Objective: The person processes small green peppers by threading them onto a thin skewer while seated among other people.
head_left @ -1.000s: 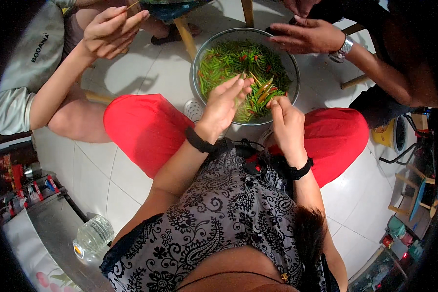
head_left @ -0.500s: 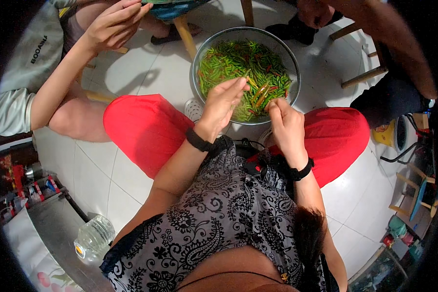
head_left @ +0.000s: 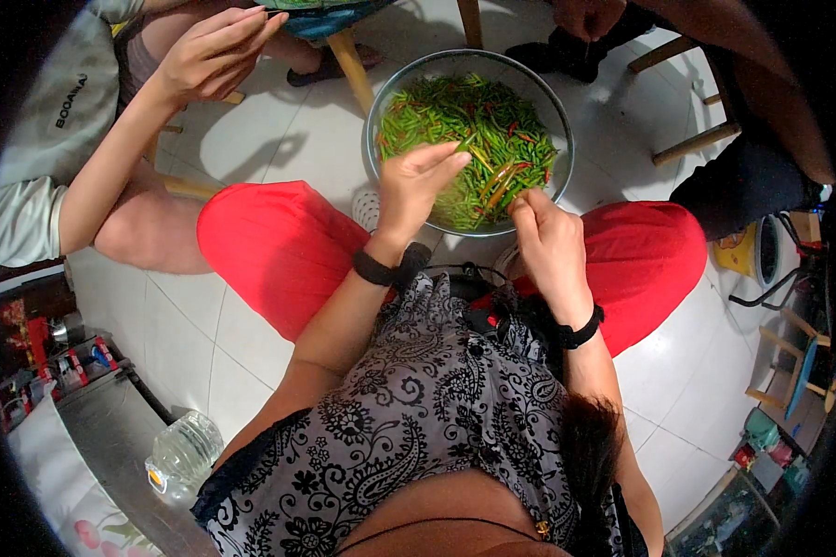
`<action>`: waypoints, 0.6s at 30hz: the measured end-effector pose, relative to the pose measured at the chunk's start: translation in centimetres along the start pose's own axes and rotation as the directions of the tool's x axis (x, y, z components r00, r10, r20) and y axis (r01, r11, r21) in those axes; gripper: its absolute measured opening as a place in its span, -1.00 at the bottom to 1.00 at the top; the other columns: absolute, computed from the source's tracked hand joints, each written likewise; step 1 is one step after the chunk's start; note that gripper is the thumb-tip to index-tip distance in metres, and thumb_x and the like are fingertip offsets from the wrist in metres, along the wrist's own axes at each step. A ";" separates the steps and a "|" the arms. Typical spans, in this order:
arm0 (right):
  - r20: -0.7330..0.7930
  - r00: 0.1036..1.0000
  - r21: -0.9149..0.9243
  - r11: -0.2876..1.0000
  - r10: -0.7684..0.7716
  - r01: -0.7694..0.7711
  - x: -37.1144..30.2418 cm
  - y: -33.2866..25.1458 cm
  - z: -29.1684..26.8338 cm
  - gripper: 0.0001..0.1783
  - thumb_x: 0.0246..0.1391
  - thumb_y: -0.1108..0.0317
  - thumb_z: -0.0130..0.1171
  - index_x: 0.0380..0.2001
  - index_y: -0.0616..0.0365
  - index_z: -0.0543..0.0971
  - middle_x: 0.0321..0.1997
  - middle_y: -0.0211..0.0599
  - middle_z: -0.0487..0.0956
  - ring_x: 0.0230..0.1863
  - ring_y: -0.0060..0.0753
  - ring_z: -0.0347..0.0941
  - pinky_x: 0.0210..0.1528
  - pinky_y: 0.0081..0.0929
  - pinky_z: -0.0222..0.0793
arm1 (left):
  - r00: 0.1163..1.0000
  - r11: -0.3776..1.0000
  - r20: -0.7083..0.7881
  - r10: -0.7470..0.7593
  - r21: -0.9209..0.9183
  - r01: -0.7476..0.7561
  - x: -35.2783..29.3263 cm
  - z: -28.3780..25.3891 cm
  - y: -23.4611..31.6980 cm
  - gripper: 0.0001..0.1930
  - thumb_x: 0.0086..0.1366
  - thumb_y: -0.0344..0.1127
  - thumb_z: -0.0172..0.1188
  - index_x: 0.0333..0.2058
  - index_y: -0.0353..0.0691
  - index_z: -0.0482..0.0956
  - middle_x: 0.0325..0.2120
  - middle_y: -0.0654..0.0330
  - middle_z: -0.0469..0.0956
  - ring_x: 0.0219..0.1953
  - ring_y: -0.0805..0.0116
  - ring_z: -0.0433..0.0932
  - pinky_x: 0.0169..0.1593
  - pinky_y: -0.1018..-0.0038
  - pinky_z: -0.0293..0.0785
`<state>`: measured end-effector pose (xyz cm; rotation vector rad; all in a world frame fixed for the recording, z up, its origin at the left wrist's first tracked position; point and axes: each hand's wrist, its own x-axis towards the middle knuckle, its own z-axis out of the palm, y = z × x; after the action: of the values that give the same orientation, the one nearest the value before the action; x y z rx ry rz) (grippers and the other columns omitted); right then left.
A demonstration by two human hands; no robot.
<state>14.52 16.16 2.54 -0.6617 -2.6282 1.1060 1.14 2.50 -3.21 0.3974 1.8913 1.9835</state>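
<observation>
A wide metal bowl stands on the floor between my knees, heaped with thin green chili peppers, a few red ones among them. Over its near left part is my left hand, with thumb and forefinger closed on a green chili pepper. My right hand is at the bowl's near right rim, its fingers pinched together; whatever they hold is hidden. Just beyond those fingertips are several larger brownish-yellow and red peppers; whether they hang from my hand or lie on the heap, I cannot tell.
On the left another person's hand is raised with fingers together. A second person's hand shows at the top right. Wooden stool legs stand behind the bowl. A clear plastic jug is at lower left, a yellow bucket at right.
My left hand has shifted slightly left and turned, and the green chili pepper in its fingers shows more clearly. My right hand stays nearly in place. The person at top right has moved their hand slightly left.
</observation>
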 end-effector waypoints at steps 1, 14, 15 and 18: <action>-0.003 1.000 0.013 1.000 0.003 -0.003 0.0 -0.1 -0.1 -0.78 0.21 0.30 0.03 -0.38 0.22 0.55 -0.59 0.14 0.50 -0.47 0.20 0.52 -0.41 -0.03 0.40 | 0.998 0.995 0.012 0.055 0.087 -0.055 0.0 -0.2 0.4 -0.73 0.19 -0.37 0.39 -0.18 -0.41 0.68 -0.36 0.22 0.67 -0.33 0.53 0.61 -0.22 0.61 0.51; -0.042 0.999 0.055 0.998 0.002 0.001 -0.1 0.2 0.5 -0.76 0.22 0.31 0.01 -0.43 0.25 0.51 -0.57 0.16 0.49 -0.46 0.22 0.52 -0.42 -0.03 0.39 | 0.925 0.890 0.249 0.287 0.288 -0.354 0.3 -0.2 -0.1 -0.78 0.16 -0.43 0.38 -0.22 -0.38 0.69 -0.44 0.15 0.63 -0.43 0.48 0.55 -0.36 0.56 0.44; -0.055 0.998 0.046 0.999 -0.007 0.010 0.0 0.2 0.6 -0.76 0.22 0.31 0.01 -0.43 0.25 0.51 -0.57 0.16 0.50 -0.46 0.21 0.52 -0.41 -0.04 0.39 | 0.914 0.891 0.297 0.278 0.276 -0.360 0.1 0.1 -0.2 -0.78 0.18 -0.43 0.36 -0.20 -0.38 0.69 -0.40 0.16 0.63 -0.39 0.49 0.55 -0.32 0.57 0.46; -0.074 0.997 0.030 0.999 0.018 -0.016 0.3 0.3 0.4 -0.75 0.24 0.29 0.00 -0.42 0.25 0.51 -0.55 0.13 0.52 -0.43 0.18 0.54 -0.40 -0.07 0.42 | 0.945 0.992 0.313 0.097 0.041 -0.116 0.1 0.3 -1.2 -0.68 0.31 -0.43 0.21 0.01 -0.42 0.56 -0.20 0.15 0.61 -0.15 0.49 0.51 -0.13 0.58 0.43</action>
<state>14.19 16.29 2.02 -0.7067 -2.5437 1.1003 1.27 2.87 -4.35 0.7948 1.7614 1.8066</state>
